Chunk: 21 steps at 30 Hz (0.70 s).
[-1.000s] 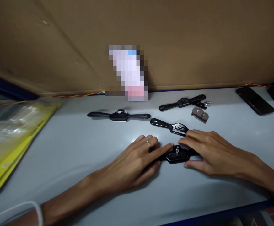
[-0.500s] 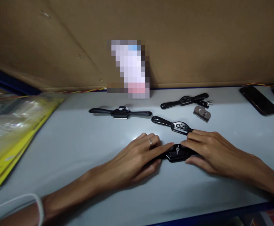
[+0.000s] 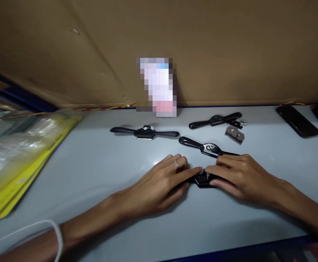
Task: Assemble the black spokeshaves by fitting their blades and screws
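A black spokeshave (image 3: 203, 181) lies on the grey table top between my hands. My left hand (image 3: 164, 182), with a ring on one finger, is closed around its left handle, the index finger stretched along to the body. My right hand (image 3: 239, 176) grips the body's right side, thumb at the lower edge and fingertips by the silver screw, partly covering it. Its right handle is hidden beneath that hand. Just behind, a second spokeshave body (image 3: 210, 148) without a blade runs partly behind my right fingers.
Farther back lie a spokeshave (image 3: 145, 133) with its blade fitted, another bare spokeshave body (image 3: 216, 120), flat metal blades (image 3: 234, 135) and small screws (image 3: 244, 122). A phone (image 3: 298, 122) is at right, plastic-and-yellow packaging (image 3: 38, 156) at left. Cardboard (image 3: 230, 54) stands behind, before it a blurred-out upright item (image 3: 163, 87).
My right hand has shifted left over the spokeshave's body, its fingertips now nearer the screw. My left hand keeps its hold. The whole view has moved slightly.
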Available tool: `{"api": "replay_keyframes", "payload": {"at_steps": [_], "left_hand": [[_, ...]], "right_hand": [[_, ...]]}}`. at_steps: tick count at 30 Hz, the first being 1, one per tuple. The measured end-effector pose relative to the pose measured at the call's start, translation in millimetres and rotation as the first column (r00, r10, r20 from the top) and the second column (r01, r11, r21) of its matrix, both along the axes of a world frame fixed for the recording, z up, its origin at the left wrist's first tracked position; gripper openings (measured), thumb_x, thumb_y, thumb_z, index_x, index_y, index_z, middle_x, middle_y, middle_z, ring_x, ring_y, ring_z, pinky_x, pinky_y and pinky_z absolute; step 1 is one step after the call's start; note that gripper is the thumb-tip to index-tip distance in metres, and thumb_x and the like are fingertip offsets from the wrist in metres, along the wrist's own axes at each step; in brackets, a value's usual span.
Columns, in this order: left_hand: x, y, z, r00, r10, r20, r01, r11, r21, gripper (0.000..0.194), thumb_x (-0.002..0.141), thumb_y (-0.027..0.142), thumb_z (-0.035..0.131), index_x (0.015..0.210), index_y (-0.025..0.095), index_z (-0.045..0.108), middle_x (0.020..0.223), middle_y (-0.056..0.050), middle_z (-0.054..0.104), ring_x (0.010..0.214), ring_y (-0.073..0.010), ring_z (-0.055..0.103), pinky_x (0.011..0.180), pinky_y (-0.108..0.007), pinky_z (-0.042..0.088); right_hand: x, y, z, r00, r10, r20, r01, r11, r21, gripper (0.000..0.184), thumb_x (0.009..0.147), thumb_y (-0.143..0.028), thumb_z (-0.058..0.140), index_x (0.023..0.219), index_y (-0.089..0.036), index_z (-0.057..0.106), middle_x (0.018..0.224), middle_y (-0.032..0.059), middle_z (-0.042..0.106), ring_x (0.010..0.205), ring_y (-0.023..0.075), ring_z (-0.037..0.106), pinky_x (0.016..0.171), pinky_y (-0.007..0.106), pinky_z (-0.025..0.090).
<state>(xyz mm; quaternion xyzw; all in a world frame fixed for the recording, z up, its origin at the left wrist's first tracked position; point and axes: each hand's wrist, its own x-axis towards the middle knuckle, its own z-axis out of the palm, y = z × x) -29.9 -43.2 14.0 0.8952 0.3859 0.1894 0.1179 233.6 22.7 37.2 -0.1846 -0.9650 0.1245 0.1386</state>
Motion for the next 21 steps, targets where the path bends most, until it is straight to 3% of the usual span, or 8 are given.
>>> {"api": "replay_keyframes", "payload": {"at_steps": [4,12,18,21], "left_hand": [[0.1,1.1,-3.5,1.0,-0.012,0.013,0.012,0.999,0.043,0.032,0.102,0.014,0.048,0.13,0.018,0.063,0.099,-0.006,0.061,0.087,-0.0191,0.054,0.077,-0.032,0.047],[0.9,1.9,-4.4,0.999,-0.032,0.012,0.031,0.996,0.083,0.028,0.104,0.017,0.048,0.127,0.018,0.065,0.097,-0.007,0.061,0.084,-0.0194,0.053,0.074,-0.033,0.046],[0.2,2.1,-3.9,1.0,-0.018,0.01,0.017,0.996,0.09,0.028,0.104,0.016,0.047,0.125,0.019,0.065,0.097,-0.007,0.06,0.084,-0.0196,0.051,0.074,-0.034,0.043],[0.3,1.5,-4.4,1.0,-0.012,0.005,0.012,0.996,0.092,0.028,0.104,0.016,0.047,0.125,0.02,0.066,0.097,-0.007,0.059,0.084,-0.0197,0.05,0.074,-0.034,0.042]], "right_hand": [[-4.3,-2.1,-7.1,1.0,-0.018,-0.005,0.018,1.0,0.016,0.022,0.104,-0.03,0.052,0.099,-0.018,0.07,0.085,0.0033,0.066,0.071,0.015,0.057,0.061,0.029,0.038],[-9.6,-3.0,-5.6,0.998,-0.047,-0.037,0.042,0.99,-0.134,0.02,0.102,-0.028,0.057,0.086,-0.017,0.059,0.078,-0.0001,0.064,0.065,0.0123,0.052,0.059,0.028,0.036],[-17.0,-13.4,-15.7,0.989,-0.078,-0.124,0.082,0.996,0.023,0.032,0.106,-0.029,0.047,0.079,-0.016,0.056,0.068,-0.0003,0.06,0.055,0.0114,0.044,0.052,0.03,0.029],[-17.5,-18.0,-16.6,0.987,-0.1,-0.124,0.106,0.993,0.043,0.033,0.107,-0.029,0.045,0.078,-0.016,0.057,0.067,-0.0003,0.06,0.053,0.0114,0.043,0.051,0.03,0.029]]}}
